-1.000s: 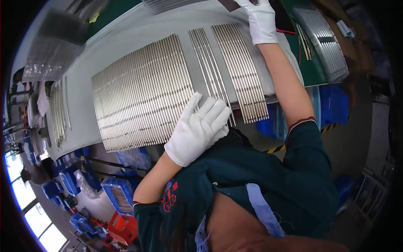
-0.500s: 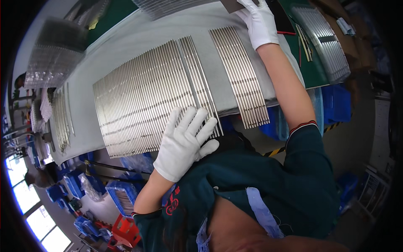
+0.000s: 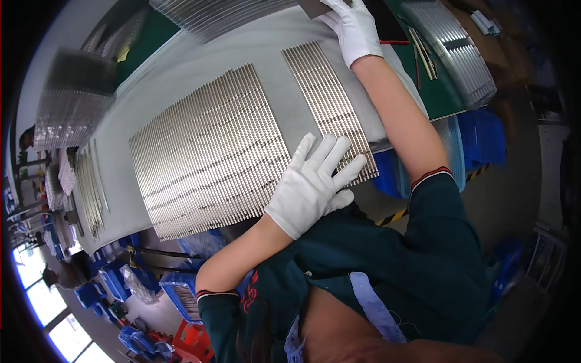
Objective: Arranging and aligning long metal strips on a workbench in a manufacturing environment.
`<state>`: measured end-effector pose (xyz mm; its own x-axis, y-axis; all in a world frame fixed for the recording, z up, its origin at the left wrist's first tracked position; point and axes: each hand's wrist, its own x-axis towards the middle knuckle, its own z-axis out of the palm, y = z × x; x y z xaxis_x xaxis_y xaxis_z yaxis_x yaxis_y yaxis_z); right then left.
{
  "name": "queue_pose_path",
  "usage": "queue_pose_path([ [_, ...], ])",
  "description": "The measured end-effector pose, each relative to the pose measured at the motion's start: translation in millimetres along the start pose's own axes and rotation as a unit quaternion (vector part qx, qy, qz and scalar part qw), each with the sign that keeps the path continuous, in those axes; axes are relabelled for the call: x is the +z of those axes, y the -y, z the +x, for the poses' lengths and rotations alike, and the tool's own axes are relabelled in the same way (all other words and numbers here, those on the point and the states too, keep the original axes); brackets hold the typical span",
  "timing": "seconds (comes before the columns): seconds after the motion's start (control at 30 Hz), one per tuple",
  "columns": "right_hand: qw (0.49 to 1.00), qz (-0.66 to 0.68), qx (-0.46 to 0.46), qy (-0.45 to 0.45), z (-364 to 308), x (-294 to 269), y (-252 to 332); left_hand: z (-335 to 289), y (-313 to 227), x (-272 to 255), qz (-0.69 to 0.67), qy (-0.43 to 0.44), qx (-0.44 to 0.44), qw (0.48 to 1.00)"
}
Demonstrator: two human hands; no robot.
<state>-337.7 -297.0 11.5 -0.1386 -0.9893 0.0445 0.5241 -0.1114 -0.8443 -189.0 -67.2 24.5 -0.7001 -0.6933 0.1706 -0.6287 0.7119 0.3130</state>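
A wide row of thin silvery rods [image 3: 200,151] lies side by side on a pale cloth [image 3: 272,78]. To its right, past a strip of bare cloth, is a narrower row of the same rods [image 3: 318,78]. My left hand [image 3: 311,184], in a white glove, has its fingers spread over the near end of the narrower row; whether it touches them I cannot tell. At the far edge my gloved right hand [image 3: 358,33] has its fingers closed at the edge of a grey-brown flat plate [image 3: 313,8], which the frame cuts off.
Clear ribbed trays [image 3: 212,15] stand at the far side, with a stack [image 3: 75,97] at the left and another tray [image 3: 451,51] at the right. Slender tools [image 3: 423,54] lie on the green surface. Blue bins [image 3: 481,142] stand below the table.
The few rods that lay apart beside the wide row now sit against it, with the gap closed. My left hand has moved right, to the narrower row. My right hand keeps its place by the plate.
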Motion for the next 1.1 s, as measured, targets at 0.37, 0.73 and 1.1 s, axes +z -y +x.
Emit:
queue_pose_path([
  [0.37,1.000,-0.021,0.017,0.007,-1,-1,2,-31,3,-28,0.079,0.055,-0.047,0.994],
  [0.73,1.000,-0.010,0.021,-0.006,-4,4,-2,-20,2,-23,0.064,0.051,-0.027,0.996],
  [1.1,0.999,0.017,0.019,-0.026,2,0,5,-19,-4,-28,0.070,0.059,-0.054,0.994],
])
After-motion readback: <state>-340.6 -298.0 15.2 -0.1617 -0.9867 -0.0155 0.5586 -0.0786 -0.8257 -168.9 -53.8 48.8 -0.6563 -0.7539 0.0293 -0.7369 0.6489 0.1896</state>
